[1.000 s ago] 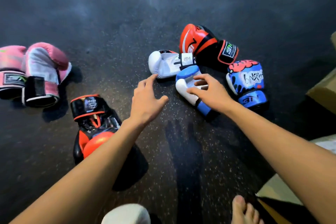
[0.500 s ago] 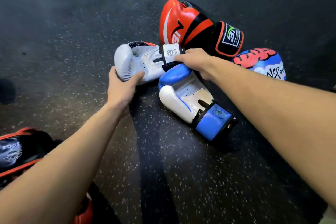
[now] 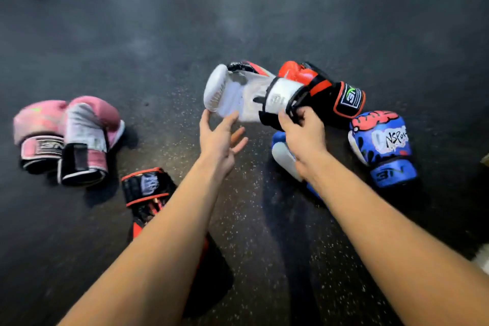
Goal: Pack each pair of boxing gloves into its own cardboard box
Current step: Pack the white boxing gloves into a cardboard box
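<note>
A white glove with a white and black cuff hangs above the dark floor. My right hand grips it by the cuff. My left hand is open just under the padded end, thumb touching it. Behind it lies a red and black glove. Under my right wrist a blue and white glove lies partly hidden. To the right sits a blue graffiti glove. A pink pair stands at the left. A black and red glove lies under my left forearm.
The floor is dark speckled rubber. A corner of cardboard shows at the right edge, and something white lies lower right.
My right hand has lifted the white glove off the floor by its cuff. My left hand has let go of the padded end and now hovers open beneath it. The view has pulled back.
</note>
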